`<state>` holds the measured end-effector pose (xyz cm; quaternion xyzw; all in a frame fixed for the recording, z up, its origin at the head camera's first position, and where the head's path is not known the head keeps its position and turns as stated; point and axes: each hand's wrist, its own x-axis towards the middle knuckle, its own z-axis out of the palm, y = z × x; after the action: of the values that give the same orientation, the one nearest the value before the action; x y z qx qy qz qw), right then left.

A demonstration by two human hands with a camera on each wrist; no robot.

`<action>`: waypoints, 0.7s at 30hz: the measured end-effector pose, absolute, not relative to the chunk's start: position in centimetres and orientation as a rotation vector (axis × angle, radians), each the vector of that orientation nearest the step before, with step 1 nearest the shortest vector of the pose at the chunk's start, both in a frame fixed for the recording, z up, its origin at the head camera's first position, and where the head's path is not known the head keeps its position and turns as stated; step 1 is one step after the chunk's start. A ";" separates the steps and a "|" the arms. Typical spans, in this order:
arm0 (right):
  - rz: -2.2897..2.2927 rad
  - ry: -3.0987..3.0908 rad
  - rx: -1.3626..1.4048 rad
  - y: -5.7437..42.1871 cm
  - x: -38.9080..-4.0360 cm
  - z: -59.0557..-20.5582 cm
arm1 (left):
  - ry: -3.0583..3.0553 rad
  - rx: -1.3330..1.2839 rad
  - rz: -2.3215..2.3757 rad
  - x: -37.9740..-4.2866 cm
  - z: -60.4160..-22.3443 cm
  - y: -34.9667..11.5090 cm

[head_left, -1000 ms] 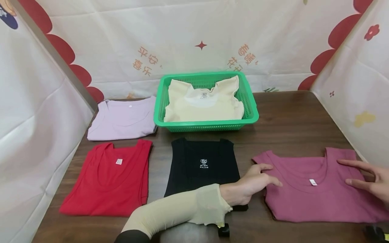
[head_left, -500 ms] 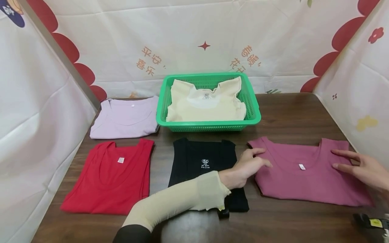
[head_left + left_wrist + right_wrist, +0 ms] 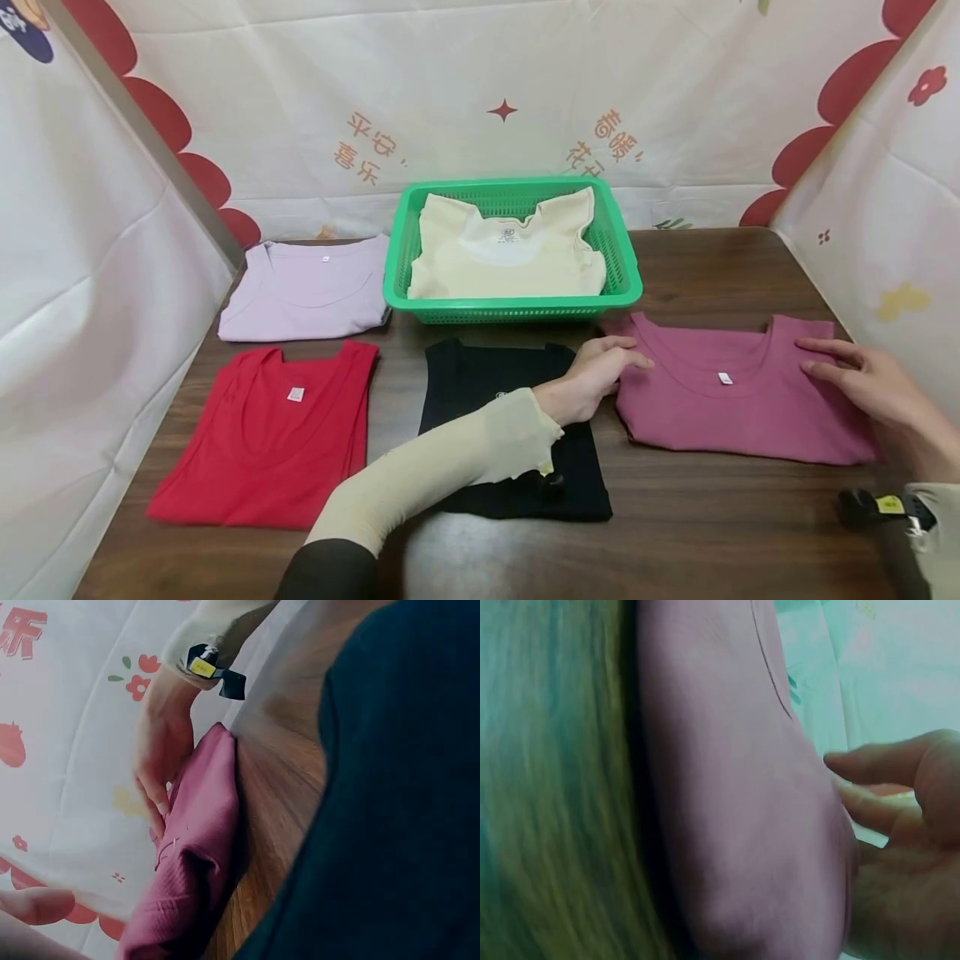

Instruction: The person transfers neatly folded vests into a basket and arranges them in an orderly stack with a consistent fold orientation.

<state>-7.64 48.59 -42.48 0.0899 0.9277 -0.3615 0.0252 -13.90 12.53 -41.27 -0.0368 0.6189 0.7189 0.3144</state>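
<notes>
Folded rose-pink top [image 3: 735, 417], small white label [image 3: 724, 378]

Your right hand [image 3: 916, 862] enters at the right edge, fingers extended toward the near side of the pink cloth [image 3: 739, 787], which fills mid-view with a thin dark seam curving near its top. Left of it, blurred, streaky wood tabletop [image 3: 551, 787]; upper right, pale backdrop [image 3: 900, 675] with a leaf print.
</notes>
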 end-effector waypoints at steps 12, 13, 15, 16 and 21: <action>-0.860 2.777 0.153 49.6 -6.2 -41.9 | 2.108 0.336 1.453 -13.1 -41.7 13.2; -0.867 2.768 0.143 49.6 -6.1 -42.0 | 2.133 0.358 1.423 -13.0 -41.8 13.2; -0.903 2.760 0.119 49.6 -5.8 -42.2 | 2.156 0.378 1.390 -13.0 -41.8 13.3; -0.924 2.756 0.123 49.6 -5.6 -42.3 | 2.162 0.383 1.382 -13.0 -41.9 13.3; -1.111 2.705 0.192 50.1 -5.1 -42.9 | 2.185 0.393 1.382 -13.1 -42.1 13.3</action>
<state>-5.10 50.10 -42.92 0.0653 0.9179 -0.3771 0.1051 -13.10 13.26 -42.07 0.1450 0.8068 0.5104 0.2600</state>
